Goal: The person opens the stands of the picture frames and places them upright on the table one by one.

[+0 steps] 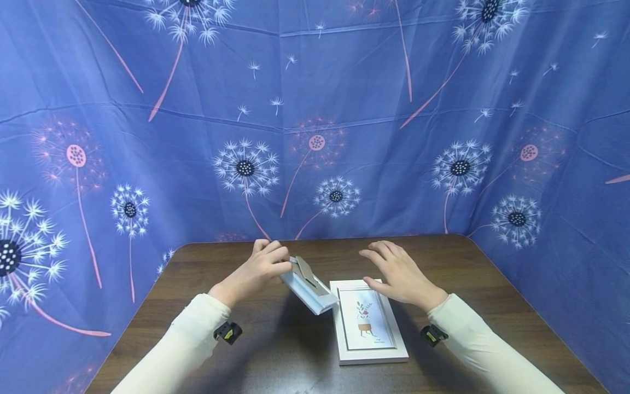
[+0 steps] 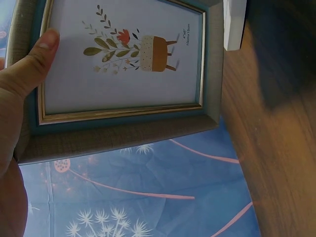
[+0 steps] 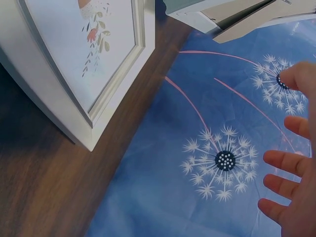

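Observation:
My left hand (image 1: 260,269) grips one end of a picture frame (image 1: 311,290) and holds it tilted above the table. In the left wrist view, my thumb (image 2: 37,59) presses on the front of this frame, which has a grey-brown and teal border with a gold inner edge around a plant print. A tan backing shows on its reverse in the head view. A white picture frame (image 1: 371,358) lies face up on the table, a similar plant print inside. Over its upper right side hovers my right hand (image 1: 402,276), fingers spread and slightly bent, holding nothing.
Both frames are over a dark brown wooden table (image 1: 236,345). A blue cloth (image 1: 315,87) with dandelion prints hangs behind the table and along its sides. The held frame's lower end is close to the white frame's left edge.

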Demonstrator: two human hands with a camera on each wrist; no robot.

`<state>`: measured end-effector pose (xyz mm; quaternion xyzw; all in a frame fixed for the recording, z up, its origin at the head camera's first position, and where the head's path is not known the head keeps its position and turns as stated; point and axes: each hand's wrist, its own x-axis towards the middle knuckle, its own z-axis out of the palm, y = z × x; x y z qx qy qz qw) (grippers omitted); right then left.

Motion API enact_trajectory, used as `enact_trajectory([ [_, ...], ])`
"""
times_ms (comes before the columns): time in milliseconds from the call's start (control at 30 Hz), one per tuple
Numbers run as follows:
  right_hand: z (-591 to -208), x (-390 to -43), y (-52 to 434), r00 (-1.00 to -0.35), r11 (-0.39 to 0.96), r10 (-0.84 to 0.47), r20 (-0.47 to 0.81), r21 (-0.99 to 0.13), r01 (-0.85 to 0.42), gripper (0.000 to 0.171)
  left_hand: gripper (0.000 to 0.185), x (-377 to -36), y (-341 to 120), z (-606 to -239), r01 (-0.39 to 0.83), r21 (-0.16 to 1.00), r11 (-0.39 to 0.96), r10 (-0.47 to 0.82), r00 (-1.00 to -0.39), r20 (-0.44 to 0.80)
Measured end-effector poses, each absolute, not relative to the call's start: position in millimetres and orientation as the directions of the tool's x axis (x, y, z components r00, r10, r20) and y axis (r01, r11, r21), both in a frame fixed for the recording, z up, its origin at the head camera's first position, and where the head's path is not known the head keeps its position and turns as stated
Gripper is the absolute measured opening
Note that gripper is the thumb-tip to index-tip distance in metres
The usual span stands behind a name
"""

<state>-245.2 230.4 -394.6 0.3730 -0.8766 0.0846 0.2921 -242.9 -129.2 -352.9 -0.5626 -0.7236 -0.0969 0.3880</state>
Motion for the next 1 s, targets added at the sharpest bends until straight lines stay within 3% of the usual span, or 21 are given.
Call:
enact_trajectory([
  [300, -396.7, -252.4, 227.3, -0.491, 0.668, -0.631, 0.6, 0.101, -0.737, 0.055, 0.045, -242.0, -127.0, -361.4, 0.923, -0.232, 0.307, 0.697, -0.052, 0.715],
  [1000, -398.0, -261.9, 218.5, -0.477, 0.617, -0.682, 0.554, 0.087, -0.782, 0.056, 0.034, -236.5, -110.7, -375.9, 0.943, -0.21, 0.257, 0.608, 0.011, 0.794],
])
